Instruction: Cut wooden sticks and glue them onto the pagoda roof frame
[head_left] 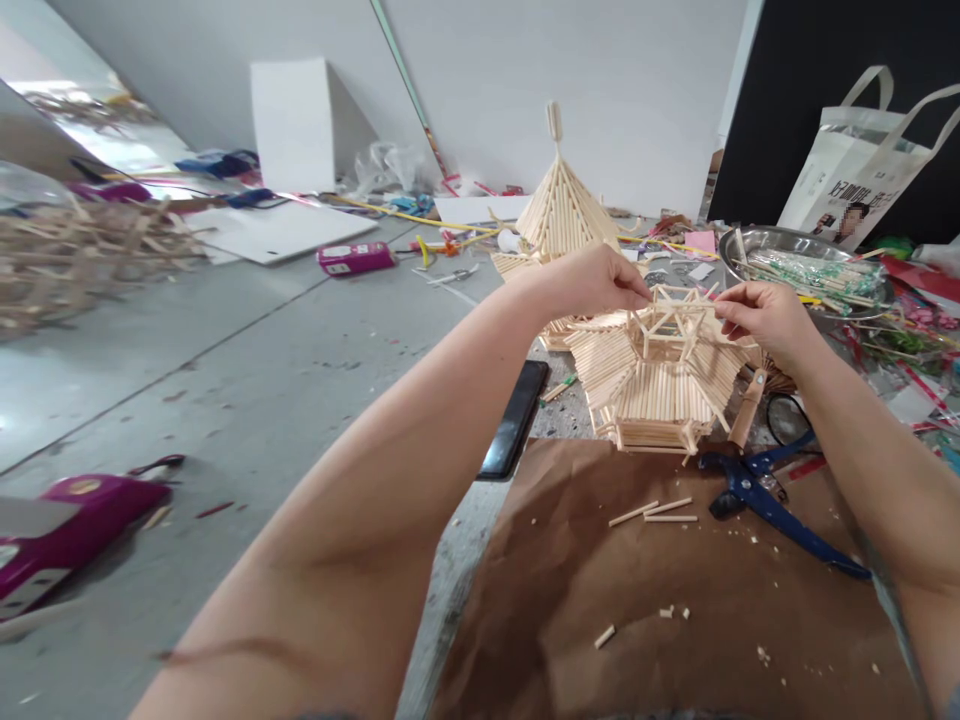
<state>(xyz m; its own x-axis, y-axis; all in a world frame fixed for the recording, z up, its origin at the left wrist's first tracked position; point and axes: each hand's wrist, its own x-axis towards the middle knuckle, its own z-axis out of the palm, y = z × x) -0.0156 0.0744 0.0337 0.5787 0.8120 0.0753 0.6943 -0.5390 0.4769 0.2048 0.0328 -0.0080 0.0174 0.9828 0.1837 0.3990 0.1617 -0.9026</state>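
Thin wooden stick (pixel 682 305) runs crosswise, left to right, between both hands, over the top of the open stick frame (pixel 666 347). Left hand (pixel 616 282) at its left end, right hand (pixel 759 312) at its right; neither clearly nearer. Fingers narrow on both, thumb against forefinger, looks like a pinch on the stick; exact contact on left too small to be sure. Whether stick touches the frame below: can't tell.

Frame sits on top of the flared stick roof (pixel 660 392), which spreads below the fingers and toward the wearer, on the floor at the far edge of the brown paper (pixel 555 560). Pale, bare wood; roof panels of close-set parallel sticks, faceted, slanting outward; frame is angular, see-through, with slanted struts. Some stick ends poke out unevenly at the lower edge.

Cone-shaped stick roof (pixel 568 205) stands behind, beyond left hand. Blue-handled cutter (pixel 765 495) lies near side, below right forearm. Short loose sticks (pixel 671 519) on paper.
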